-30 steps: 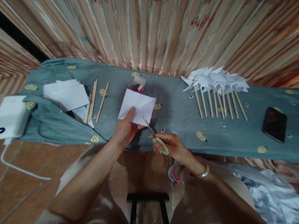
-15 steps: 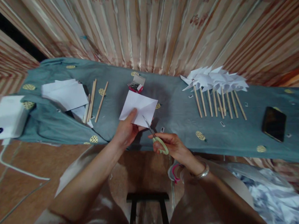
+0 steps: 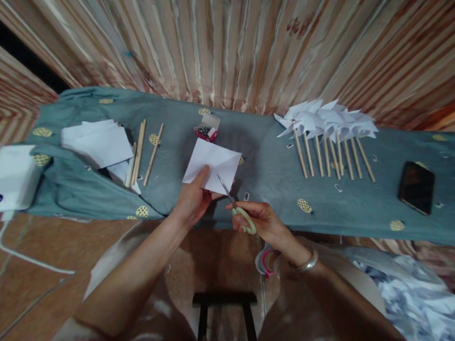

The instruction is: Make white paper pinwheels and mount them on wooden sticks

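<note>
My left hand (image 3: pixel 195 197) pinches a square white paper (image 3: pixel 208 156), its thumb on top and fingers underneath. My right hand (image 3: pixel 257 217) is closed on the green handles of a pair of scissors (image 3: pixel 245 218). The scissor blades lie at the lower right part of the paper, pointing up and left. Just beyond the paper is a small open box (image 3: pixel 207 127) with small dark pieces inside. To the left lie loose wooden sticks (image 3: pixel 138 154) and a stack of white paper sheets (image 3: pixel 99 143). Folded white paper pinwheels (image 3: pixel 328 120) on wooden sticks lie in a row on the right.
A dark phone (image 3: pixel 417 187) lies at the right of the green cloth-covered table (image 3: pixel 267 157). A white device (image 3: pixel 8 178) with a cable sits at the left end. Below right is a bag of folded paper (image 3: pixel 416 303); a black stool (image 3: pixel 224 298) stands below.
</note>
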The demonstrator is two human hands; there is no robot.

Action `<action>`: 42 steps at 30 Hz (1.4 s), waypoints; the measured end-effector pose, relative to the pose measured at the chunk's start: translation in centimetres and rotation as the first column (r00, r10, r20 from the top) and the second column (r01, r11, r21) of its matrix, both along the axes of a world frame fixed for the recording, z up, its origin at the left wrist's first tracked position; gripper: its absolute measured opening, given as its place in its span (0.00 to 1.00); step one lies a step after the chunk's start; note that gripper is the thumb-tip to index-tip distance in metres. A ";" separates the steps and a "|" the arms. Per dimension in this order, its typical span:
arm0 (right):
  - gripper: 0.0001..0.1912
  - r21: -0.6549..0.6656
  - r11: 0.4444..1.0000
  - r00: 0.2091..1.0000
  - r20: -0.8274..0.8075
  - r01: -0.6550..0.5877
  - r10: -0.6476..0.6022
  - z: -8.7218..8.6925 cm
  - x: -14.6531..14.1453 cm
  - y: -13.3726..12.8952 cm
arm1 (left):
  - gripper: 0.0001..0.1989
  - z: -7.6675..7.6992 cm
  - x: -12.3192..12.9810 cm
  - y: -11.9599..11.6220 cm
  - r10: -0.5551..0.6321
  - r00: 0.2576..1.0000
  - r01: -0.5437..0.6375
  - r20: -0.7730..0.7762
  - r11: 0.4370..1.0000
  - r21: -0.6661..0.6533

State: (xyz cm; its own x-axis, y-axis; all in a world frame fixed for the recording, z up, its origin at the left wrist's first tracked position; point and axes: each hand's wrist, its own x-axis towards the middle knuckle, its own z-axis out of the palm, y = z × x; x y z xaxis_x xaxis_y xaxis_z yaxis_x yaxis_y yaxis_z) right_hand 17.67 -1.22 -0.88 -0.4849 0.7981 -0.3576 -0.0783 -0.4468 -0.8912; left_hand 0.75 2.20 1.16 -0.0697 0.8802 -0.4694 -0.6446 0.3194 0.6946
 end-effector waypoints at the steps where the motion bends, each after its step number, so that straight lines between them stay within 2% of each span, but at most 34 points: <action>1: 0.26 0.002 1.000 1.000 0.002 0.001 -0.001 0.0 0.0 0.0 | 0.18 0.0 0.0 0.0 -0.001 1.000 0.001 -0.001 1.000 0.001; 15: 0.27 -0.034 0.998 0.999 0.004 0.049 -0.049 0.2 -0.2 -0.1 | 0.17 -0.6 0.1 -0.1 -0.039 0.999 0.039 0.000 0.999 0.038; 20: 0.27 -0.040 0.998 0.999 0.004 0.047 -0.047 0.5 -0.2 0.0 | 0.19 -0.8 0.1 -0.1 -0.043 0.999 0.043 0.005 0.998 0.039; 32: 0.26 0.030 1.000 0.999 0.036 0.004 -0.005 0.0 0.1 -0.1 | 0.17 -0.7 0.3 -0.2 -0.054 0.999 0.054 0.003 0.998 0.039; 42: 0.27 0.004 1.000 1.000 0.020 0.019 -0.019 -0.1 0.1 -0.1 | 0.18 -0.9 0.3 -0.2 -0.057 0.998 0.057 0.010 0.997 0.043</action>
State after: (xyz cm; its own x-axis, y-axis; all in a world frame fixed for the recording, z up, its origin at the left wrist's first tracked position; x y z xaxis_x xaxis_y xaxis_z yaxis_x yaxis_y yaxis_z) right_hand 17.78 -1.29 -0.95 -0.4624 0.8084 -0.3641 -0.0684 -0.4420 -0.8944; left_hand 1.05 1.99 0.28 -0.0139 0.9016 -0.4323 -0.6342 0.3263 0.7009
